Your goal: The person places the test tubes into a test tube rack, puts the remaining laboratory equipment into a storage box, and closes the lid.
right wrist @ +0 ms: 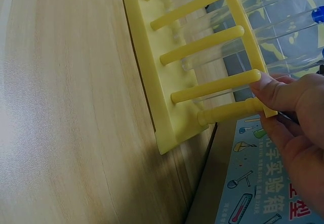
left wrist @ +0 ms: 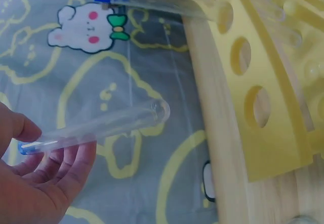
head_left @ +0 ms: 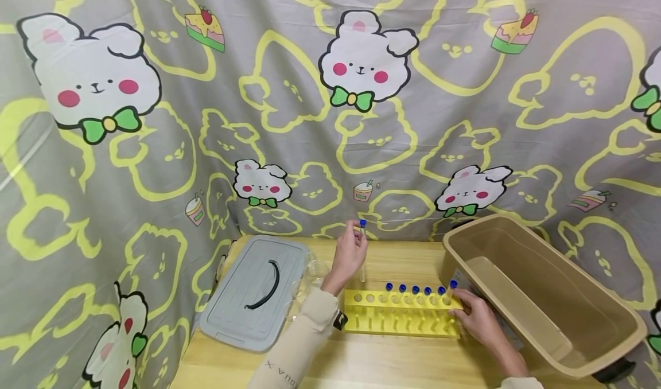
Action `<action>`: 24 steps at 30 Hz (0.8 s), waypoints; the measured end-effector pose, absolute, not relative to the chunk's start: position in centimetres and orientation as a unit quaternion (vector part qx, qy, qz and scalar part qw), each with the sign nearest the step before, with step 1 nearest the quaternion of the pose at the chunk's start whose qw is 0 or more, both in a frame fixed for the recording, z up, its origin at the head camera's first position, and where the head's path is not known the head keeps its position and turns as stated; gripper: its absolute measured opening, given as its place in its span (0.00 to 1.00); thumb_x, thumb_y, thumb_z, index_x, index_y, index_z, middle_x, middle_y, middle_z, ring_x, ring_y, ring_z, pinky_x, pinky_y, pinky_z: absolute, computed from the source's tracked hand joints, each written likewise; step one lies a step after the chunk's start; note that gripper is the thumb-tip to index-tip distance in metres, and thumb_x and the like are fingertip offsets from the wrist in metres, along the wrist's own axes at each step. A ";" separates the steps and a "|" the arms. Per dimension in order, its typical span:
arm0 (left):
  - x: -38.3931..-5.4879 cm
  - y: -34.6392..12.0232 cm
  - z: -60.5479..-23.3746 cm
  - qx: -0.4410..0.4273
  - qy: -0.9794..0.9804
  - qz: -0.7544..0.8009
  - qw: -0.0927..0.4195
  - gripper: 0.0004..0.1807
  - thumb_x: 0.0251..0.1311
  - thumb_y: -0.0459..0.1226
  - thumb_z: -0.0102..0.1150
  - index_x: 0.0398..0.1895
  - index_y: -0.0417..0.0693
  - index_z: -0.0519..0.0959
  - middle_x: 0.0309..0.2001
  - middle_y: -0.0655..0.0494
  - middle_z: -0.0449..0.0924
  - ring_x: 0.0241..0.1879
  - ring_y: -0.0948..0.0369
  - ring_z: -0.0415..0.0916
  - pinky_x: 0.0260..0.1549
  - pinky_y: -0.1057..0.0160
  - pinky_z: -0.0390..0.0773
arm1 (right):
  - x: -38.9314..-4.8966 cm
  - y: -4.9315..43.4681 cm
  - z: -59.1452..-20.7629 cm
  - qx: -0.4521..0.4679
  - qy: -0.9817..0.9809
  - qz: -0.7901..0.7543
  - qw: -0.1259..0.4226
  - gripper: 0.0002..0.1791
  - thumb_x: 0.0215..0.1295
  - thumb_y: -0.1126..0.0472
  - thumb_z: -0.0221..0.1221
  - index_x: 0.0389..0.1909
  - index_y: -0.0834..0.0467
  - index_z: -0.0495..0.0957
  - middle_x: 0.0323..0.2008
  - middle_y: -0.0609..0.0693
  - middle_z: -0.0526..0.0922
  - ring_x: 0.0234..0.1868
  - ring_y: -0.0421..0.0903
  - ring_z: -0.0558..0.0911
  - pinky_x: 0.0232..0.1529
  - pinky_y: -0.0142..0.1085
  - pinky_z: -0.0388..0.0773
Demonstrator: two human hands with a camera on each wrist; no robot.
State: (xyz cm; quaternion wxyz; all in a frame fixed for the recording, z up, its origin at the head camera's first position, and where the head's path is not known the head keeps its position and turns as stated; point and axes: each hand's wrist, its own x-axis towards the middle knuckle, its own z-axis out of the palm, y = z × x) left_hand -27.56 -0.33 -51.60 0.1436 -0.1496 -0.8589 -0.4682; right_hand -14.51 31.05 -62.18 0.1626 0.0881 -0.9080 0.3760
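Observation:
My left hand (head_left: pixel 351 252) pinches a clear test tube (left wrist: pixel 119 125) near its blue cap, between thumb and fingers. The tube hangs upright behind the left end of a yellow test tube rack (head_left: pixel 403 333), its rounded bottom pointing down. Several blue-capped test tubes (head_left: pixel 415 290) stand in the rack toward the right, while the holes at its left end hold none. At the rack's right end my right hand (head_left: pixel 480 318) grips the upper plate, thumb (right wrist: pixel 276 89) in front and fingers beneath. Yellow pegs (right wrist: pixel 202 46) rise from the rack's base.
A grey lid (head_left: pixel 242 297) with a black handle lies left on the wooden table (head_left: pixel 361 366). Clear containers (head_left: pixel 314 271) sit between it and my left arm. To the right stands a deep tan bin (head_left: pixel 537 286) with a printed label (right wrist: pixel 268 178). A patterned curtain (head_left: pixel 310 142) hangs behind.

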 end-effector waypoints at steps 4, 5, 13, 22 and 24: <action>-26.8 -0.5 -51.2 -0.176 -0.843 -0.490 0.139 0.14 0.69 0.29 0.54 0.56 0.42 0.71 0.37 0.51 0.82 0.35 0.59 0.83 0.37 0.63 0.85 | -14.4 31.1 -62.1 0.079 -0.911 0.378 0.145 0.25 0.49 0.79 0.72 0.52 0.76 0.80 0.53 0.74 0.80 0.53 0.71 0.80 0.46 0.39 0.86; -26.6 -0.6 -51.1 -0.183 -0.840 -0.492 0.138 0.14 0.69 0.29 0.54 0.56 0.43 0.71 0.37 0.51 0.82 0.35 0.59 0.82 0.37 0.62 0.85 | -14.4 31.1 -62.1 0.078 -0.911 0.378 0.143 0.25 0.49 0.79 0.72 0.52 0.76 0.79 0.53 0.74 0.80 0.53 0.71 0.80 0.46 0.42 0.86; -24.9 -1.5 -50.9 -0.231 -0.817 -0.512 0.133 0.16 0.69 0.28 0.55 0.58 0.43 0.70 0.40 0.50 0.82 0.37 0.60 0.81 0.32 0.68 0.85 | -14.4 31.1 -62.1 0.075 -0.914 0.369 0.150 0.26 0.48 0.78 0.73 0.51 0.74 0.81 0.53 0.72 0.81 0.53 0.70 0.80 0.47 0.32 0.84; -23.1 -2.4 -51.4 -0.261 -0.791 -0.542 0.112 0.16 0.69 0.26 0.58 0.57 0.45 0.71 0.40 0.51 0.81 0.40 0.58 0.82 0.35 0.70 0.85 | -14.4 31.1 -62.4 0.086 -0.905 0.382 0.165 0.25 0.47 0.80 0.72 0.50 0.75 0.81 0.52 0.73 0.81 0.52 0.72 0.80 0.48 0.08 0.65; -22.8 -2.5 -51.8 -0.262 -0.789 -0.544 0.115 0.14 0.69 0.27 0.58 0.55 0.45 0.72 0.41 0.51 0.81 0.41 0.58 0.82 0.36 0.70 0.85 | -14.5 31.0 -62.4 0.086 -0.905 0.382 0.165 0.25 0.47 0.80 0.72 0.50 0.75 0.81 0.52 0.73 0.81 0.52 0.72 0.79 0.48 0.07 0.64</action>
